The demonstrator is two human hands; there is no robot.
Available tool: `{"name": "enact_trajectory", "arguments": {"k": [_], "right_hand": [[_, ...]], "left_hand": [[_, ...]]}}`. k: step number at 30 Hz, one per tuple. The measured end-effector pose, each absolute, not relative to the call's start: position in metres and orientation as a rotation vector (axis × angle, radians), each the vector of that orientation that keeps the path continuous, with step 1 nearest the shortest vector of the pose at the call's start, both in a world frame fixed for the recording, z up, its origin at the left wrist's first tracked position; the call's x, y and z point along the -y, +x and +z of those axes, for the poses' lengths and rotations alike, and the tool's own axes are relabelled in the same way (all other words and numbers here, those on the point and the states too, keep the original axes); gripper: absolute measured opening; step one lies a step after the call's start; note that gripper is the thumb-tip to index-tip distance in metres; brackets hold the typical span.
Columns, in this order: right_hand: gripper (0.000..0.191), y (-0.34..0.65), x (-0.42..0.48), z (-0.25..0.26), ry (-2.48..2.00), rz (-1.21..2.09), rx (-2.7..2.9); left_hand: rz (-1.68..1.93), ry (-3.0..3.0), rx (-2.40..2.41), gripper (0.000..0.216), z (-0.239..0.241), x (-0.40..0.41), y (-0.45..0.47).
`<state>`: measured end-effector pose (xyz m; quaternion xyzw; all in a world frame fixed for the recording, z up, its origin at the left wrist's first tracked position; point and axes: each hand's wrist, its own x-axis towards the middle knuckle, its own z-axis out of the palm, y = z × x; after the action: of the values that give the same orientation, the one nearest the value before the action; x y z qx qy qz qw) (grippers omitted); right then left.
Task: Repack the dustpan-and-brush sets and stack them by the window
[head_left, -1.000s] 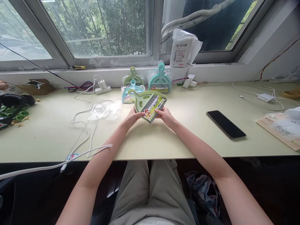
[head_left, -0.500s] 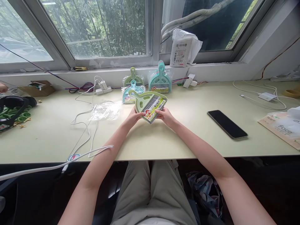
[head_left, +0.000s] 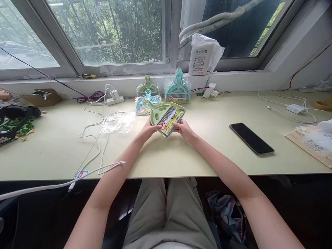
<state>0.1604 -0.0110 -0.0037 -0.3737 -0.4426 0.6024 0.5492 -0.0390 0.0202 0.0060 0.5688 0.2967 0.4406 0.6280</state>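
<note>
A green mini dustpan and brush set [head_left: 162,111], with a printed label across its dark bristles, is held tilted above the table between both hands. My left hand [head_left: 150,130] grips its lower left edge, thumb on the front. On the label's lower right, my right hand [head_left: 183,128] pinches with thumb and fingers. Behind it stand a blue wrapped dustpan set [head_left: 147,95], a darker green wrapped dustpan set [head_left: 147,83] and a stack of teal dustpan sets [head_left: 178,86].
Clear plastic wrap [head_left: 116,122] and white cables [head_left: 97,148] lie left of my hands; one cable crosses my left forearm. To the right are a black phone [head_left: 251,138] and a tissue pack [head_left: 311,141]. Headphones [head_left: 18,114] rest at far left. A power strip [head_left: 114,99] sits behind.
The view has shifted very slightly. Both hands keep the same hold on the green dustpan set.
</note>
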Motion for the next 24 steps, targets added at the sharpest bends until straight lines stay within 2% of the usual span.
{"name": "enact_trajectory", "arguments": {"k": [24], "right_hand": [[0.025,0.1612,0.0096,-0.0077,-0.885,1.401,1.026]], "left_hand": [[0.995,1.290,-0.684,0.076,0.0065,-0.0203,-0.0380]]}}
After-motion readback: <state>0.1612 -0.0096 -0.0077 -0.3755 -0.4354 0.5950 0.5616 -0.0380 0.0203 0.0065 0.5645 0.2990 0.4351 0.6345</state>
